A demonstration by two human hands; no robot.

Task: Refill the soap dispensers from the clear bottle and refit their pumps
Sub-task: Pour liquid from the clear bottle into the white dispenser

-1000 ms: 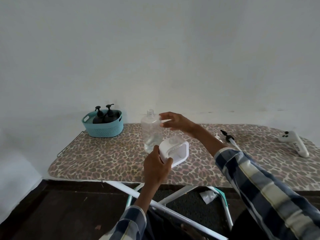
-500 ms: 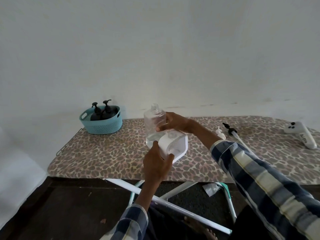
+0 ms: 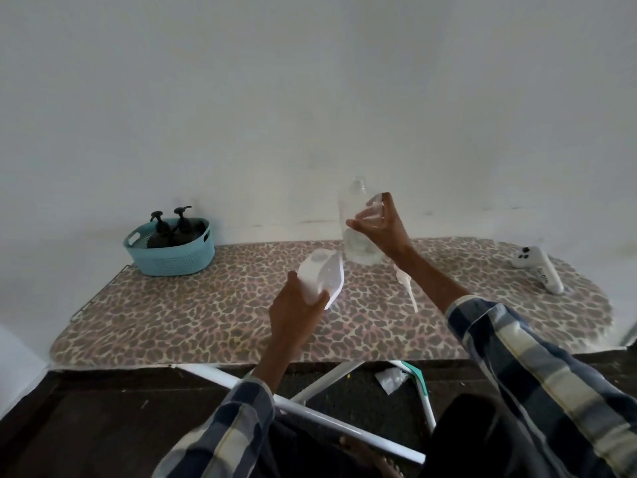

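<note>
Right hand (image 3: 379,229) curled round clear bottle (image 3: 358,222), held upright above the ironing board (image 3: 206,315), a little liquid in its base. Left hand (image 3: 296,312) gripping white dispenser (image 3: 319,274), tilted, just below and left of the bottle. White pump (image 3: 406,288) lying on the board beside right forearm. Two black pump bottles (image 3: 172,229) upright in teal basket (image 3: 172,257), far left. White remote (image 3: 541,267) far right.

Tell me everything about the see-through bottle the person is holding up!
The clear bottle looks like thin see-through plastic, with a narrow threaded neck on top and no cap. A little clear liquid sits at its bottom. It is lifted off the ironing board, roughly upright with a slight tilt. Only the right hand touches it, fingers and thumb curled round its middle. It hangs just above and right of the white dispenser.
</note>
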